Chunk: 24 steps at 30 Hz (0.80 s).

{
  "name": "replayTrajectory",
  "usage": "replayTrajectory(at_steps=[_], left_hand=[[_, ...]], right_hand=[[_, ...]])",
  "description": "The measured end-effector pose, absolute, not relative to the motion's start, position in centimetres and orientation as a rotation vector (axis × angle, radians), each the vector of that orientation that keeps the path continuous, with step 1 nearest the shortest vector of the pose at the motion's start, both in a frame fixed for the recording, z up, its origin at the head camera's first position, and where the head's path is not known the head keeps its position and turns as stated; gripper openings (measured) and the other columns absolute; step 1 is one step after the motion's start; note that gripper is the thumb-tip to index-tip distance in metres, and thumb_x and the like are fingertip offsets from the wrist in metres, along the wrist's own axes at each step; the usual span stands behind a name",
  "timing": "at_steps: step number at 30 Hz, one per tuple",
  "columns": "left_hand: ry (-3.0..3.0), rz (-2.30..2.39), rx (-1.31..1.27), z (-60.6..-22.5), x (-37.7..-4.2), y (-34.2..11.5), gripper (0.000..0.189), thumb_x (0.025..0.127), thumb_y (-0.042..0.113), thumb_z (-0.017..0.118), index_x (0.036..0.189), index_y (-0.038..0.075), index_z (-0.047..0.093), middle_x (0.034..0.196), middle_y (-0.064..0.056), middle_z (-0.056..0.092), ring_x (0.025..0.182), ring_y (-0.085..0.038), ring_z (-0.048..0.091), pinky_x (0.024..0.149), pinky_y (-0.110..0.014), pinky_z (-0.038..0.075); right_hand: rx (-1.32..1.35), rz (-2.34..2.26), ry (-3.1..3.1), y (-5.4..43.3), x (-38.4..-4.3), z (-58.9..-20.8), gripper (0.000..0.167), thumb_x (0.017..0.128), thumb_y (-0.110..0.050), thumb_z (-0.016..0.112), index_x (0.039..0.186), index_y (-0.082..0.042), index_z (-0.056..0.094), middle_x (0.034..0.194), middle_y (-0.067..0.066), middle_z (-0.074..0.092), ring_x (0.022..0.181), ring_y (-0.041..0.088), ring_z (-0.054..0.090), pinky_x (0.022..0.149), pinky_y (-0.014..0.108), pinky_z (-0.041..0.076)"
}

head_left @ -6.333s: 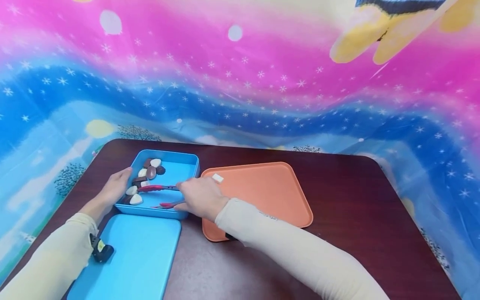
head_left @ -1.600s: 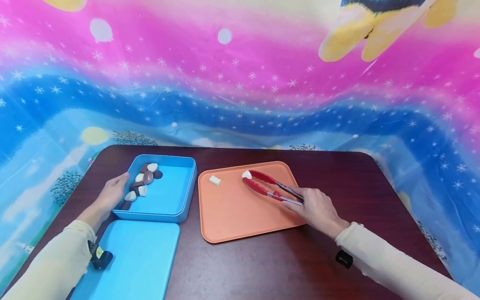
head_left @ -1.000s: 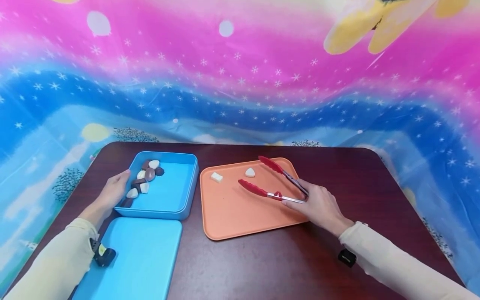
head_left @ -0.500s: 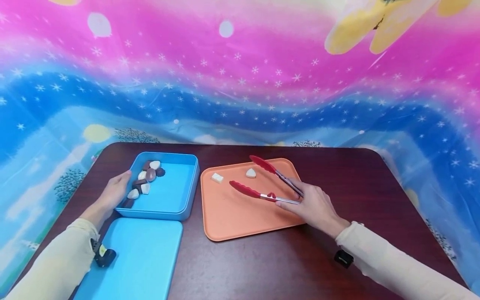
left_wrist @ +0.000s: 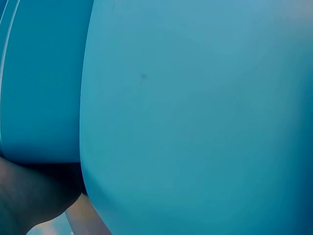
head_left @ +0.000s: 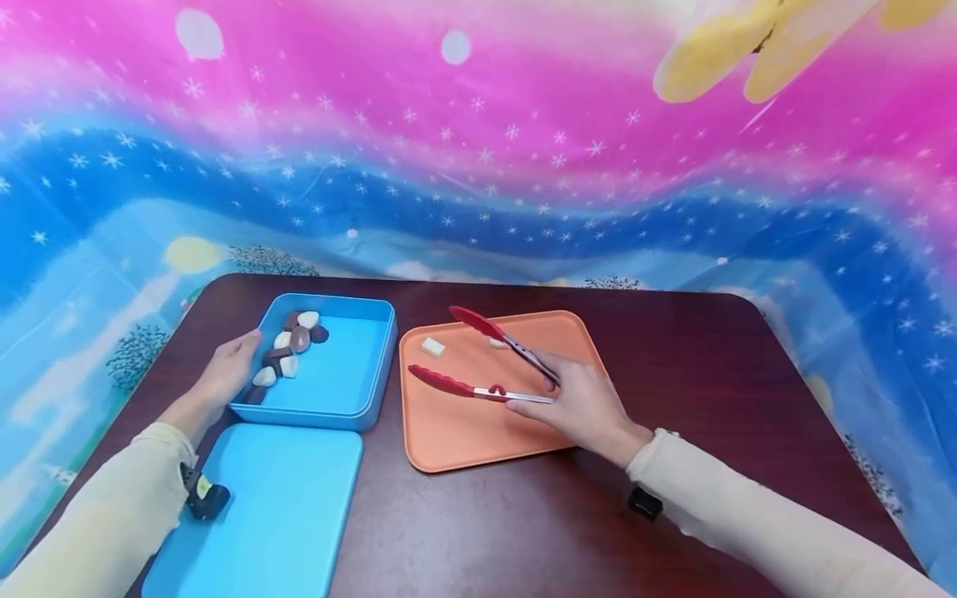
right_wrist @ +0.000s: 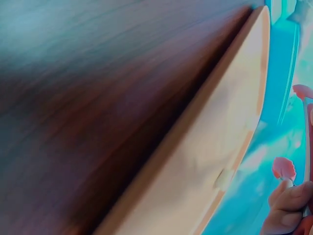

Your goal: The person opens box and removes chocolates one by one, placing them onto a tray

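In the head view my left hand (head_left: 228,370) holds the left wall of a blue box (head_left: 383,374), its fingers mostly hidden. Several brown and white chocolates (head_left: 300,339) lie along the box's left side. My right hand (head_left: 591,411) grips red-tipped metal tongs (head_left: 489,392); their arms are spread with nothing between the tips. The tongs hang over an orange tray (head_left: 478,440). A rectangular white chocolate (head_left: 432,347) lies on the tray near its far left corner. Another white chocolate (head_left: 497,342), farther right, is partly covered by the upper tong arm.
A flat blue lid (head_left: 277,498) lies in front of the box, below my left forearm. The dark wooden table (head_left: 688,357) extends right of the tray. A colourful printed cloth (head_left: 478,183) hangs around its far side.
The tongs dropped a white chocolate on the tray about a second ago and their arms spread. Since then my right hand has carried them left, toward the box. My left hand stays put.
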<state>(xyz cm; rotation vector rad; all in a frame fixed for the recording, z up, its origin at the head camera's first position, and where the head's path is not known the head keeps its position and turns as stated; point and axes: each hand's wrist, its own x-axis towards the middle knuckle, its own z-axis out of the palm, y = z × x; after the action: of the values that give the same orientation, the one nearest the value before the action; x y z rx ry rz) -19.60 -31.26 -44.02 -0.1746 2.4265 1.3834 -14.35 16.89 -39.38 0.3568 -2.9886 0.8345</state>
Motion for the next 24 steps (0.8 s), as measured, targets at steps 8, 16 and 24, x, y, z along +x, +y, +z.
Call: replayTrajectory(at_steps=[8,16,24], left_hand=[[2.425,1.371,-0.208,-43.9,-19.5,-31.5,0.081,0.102,0.069,0.014,0.164,0.020,0.000,0.167,-0.028,0.015,0.150,-0.056,0.020,0.112,-0.076,0.030],[2.423,1.396,-0.211,-44.3,-19.9,-31.0,0.081,0.101,0.070,0.014,0.164,0.020,0.002,0.169,-0.025,0.013,0.152,-0.054,0.016,0.114,-0.076,0.026],[2.433,1.391,-0.223,-44.3,-20.0,-31.2,0.080,0.101,0.071,0.014,0.164,0.023,0.006,0.167,-0.025,0.020,0.150,-0.054,0.021,0.112,-0.077,0.030]], right_hand=[[0.472,0.892,-2.990,13.1,-14.5,-39.0,0.080,0.074,-0.058,0.085,0.141,-0.022,0.061,0.065,-0.004,0.049,0.061,0.013,0.046,0.050,0.025,0.036],[0.532,0.885,-2.977,10.6,-15.1,-39.0,0.056,0.075,-0.062,0.082,0.109,-0.021,0.067,0.064,-0.005,0.046,0.057,0.012,0.043,0.048,0.026,0.031],[0.635,0.818,-2.991,8.2,-15.9,-38.9,0.066,0.077,-0.064,0.080,0.126,-0.022,0.068,0.065,-0.006,0.048,0.054,0.010,0.042,0.045,0.025,0.029]])
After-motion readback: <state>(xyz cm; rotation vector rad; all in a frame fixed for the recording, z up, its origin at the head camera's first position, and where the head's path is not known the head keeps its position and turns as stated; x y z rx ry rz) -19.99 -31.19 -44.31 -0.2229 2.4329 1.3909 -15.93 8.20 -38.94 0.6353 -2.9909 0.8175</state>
